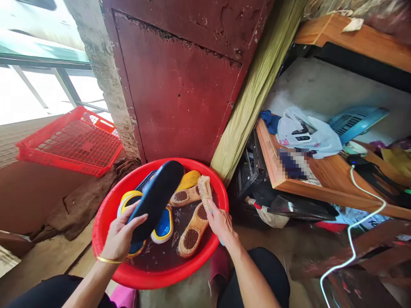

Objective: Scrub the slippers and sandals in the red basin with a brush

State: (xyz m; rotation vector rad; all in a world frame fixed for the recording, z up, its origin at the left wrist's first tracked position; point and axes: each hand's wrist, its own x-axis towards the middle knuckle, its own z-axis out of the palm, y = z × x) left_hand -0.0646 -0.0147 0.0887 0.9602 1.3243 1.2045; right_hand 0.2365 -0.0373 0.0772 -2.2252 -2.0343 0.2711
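My left hand (120, 235) is closed around a dark insole (159, 199), held up at a slant over the red basin (102, 226). In my right hand (223, 224) is a scrubbing brush (204, 188) with pale bristles, gripped by its light blue handle above the basin's right side. The brush and the insole are apart. Dark water (160, 261) fills the bottom of the basin. Tan shoe soles with brown treads (192, 237), a yellow knitted shoe (189, 179) and blue-and-yellow shoes (163, 226) lie in it, partly hidden behind the insole.
A maroon door (180, 94) rises behind the basin. To the left sit a red plastic crate (70, 141) and a brown cloth (80, 209). On the right, a wooden shelf (337, 179) bears a white plastic bag (308, 132) and a blue fan (356, 122); a white cable (351, 244) hangs down.
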